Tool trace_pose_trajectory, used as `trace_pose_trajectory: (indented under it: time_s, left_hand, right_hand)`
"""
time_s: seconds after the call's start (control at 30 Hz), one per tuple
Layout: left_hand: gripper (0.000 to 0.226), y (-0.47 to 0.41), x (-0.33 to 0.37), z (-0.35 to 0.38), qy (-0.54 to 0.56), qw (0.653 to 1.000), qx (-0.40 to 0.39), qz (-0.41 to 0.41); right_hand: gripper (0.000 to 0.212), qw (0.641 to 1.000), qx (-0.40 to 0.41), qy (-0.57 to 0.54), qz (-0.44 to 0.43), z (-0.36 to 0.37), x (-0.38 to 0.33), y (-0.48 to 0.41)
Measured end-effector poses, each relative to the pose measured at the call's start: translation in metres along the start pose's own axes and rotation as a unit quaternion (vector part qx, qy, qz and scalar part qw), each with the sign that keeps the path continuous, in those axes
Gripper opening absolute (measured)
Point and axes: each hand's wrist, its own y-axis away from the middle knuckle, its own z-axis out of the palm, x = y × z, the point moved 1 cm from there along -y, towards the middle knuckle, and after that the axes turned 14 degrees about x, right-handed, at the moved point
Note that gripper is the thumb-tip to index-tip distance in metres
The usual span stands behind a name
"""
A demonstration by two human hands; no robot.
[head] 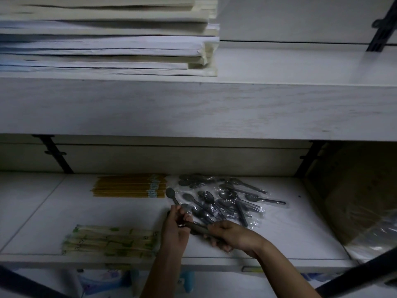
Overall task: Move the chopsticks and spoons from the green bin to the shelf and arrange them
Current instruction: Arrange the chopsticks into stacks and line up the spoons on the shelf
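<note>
Dimly lit, the lower shelf (279, 237) carries all the cutlery. The left hand (176, 230) is just right of centre near the front edge. Its fingers are curled and pinch the stem of one spoon (170, 192), whose bowl points up toward the back of the shelf. The right hand (233, 235) is just beside it, fingers closed round a dark handle (198, 227) that runs across to the left hand. Whether that is one spoon's handle or several I cannot tell.

Behind both hands lie the loose spoons (223, 198), a heap in clear wrappers, crossing one another at all angles. The held spoon's bowl sits between this heap and the yellow chopsticks (126, 187). Those form a neat flat row toward the back, lengthwise left to right, with pale patterned ends on the right. Nearer the front, left of the left hand, the wrapped chopsticks (109, 241) lie in green-printed sleeves, stacked side by side and reaching the shelf's front edge.

At the far right stands a brown box (352, 190) with a clear bag (373, 235) in front of it. Above, the upper shelf (193, 104) holds a tall stack of papers (103, 39) on its left side.
</note>
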Motion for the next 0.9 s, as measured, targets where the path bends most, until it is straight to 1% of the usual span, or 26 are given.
trace_pose_trajectory:
  time_s: [0.03, 0.07, 0.1, 0.17, 0.2, 0.23, 0.3, 0.4, 0.47, 0.53, 0.83, 0.9]
  left_hand:
    - [0.031, -0.001, 0.001, -0.001, 0.003, 1.000, -0.010, 0.000]
    - [0.033, -0.003, 0.003, -0.002, 0.002, 1.000, -0.019, 0.003]
    - [0.034, -0.004, 0.004, -0.004, -0.003, 1.000, -0.022, 0.007]
    - [0.035, -0.005, 0.007, -0.007, -0.011, 1.000, -0.020, 0.019]
    - [0.036, -0.005, 0.008, -0.008, -0.010, 1.000, -0.016, 0.025]
    - [0.036, -0.005, 0.010, -0.010, -0.008, 0.999, -0.012, 0.029]
    - [0.035, -0.006, 0.012, -0.013, -0.003, 0.999, -0.004, 0.034]
    - [0.034, -0.007, 0.014, -0.017, 0.006, 0.999, 0.004, 0.042]
    - [0.034, -0.006, 0.016, -0.017, 0.012, 0.999, 0.004, 0.053]
    - [0.034, -0.006, 0.018, -0.016, 0.011, 0.998, 0.004, 0.065]
    - [0.034, -0.006, 0.019, -0.019, 0.029, 0.996, -0.005, 0.079]
    - [0.034, -0.006, 0.019, -0.020, 0.031, 0.996, -0.010, 0.078]
  right_hand:
    - [0.033, 1.000, 0.022, 0.007, -0.007, -0.005, -0.002, -0.002]
    - [0.032, 0.997, 0.069, 0.028, -0.023, -0.012, -0.001, -0.007]
    - [0.030, 0.988, 0.134, 0.066, -0.043, -0.021, 0.001, -0.015]
    - [0.025, 0.945, 0.264, 0.179, -0.071, -0.041, 0.010, -0.032]
    - [0.023, 0.925, 0.297, 0.226, -0.069, -0.048, 0.016, -0.039]
    - [0.023, 0.912, 0.304, 0.267, -0.065, -0.053, 0.022, -0.044]
    - [0.026, 0.895, 0.279, 0.341, -0.074, -0.055, 0.032, -0.053]
    - [0.032, 0.866, 0.290, 0.396, -0.096, -0.054, 0.041, -0.060]
    - [0.035, 0.840, 0.303, 0.441, -0.085, -0.054, 0.044, -0.063]
    - [0.036, 0.823, 0.307, 0.471, -0.077, -0.056, 0.047, -0.064]
    - [0.043, 0.812, 0.319, 0.484, -0.057, -0.065, 0.048, -0.070]
    - [0.045, 0.811, 0.331, 0.478, -0.069, -0.062, 0.044, -0.071]
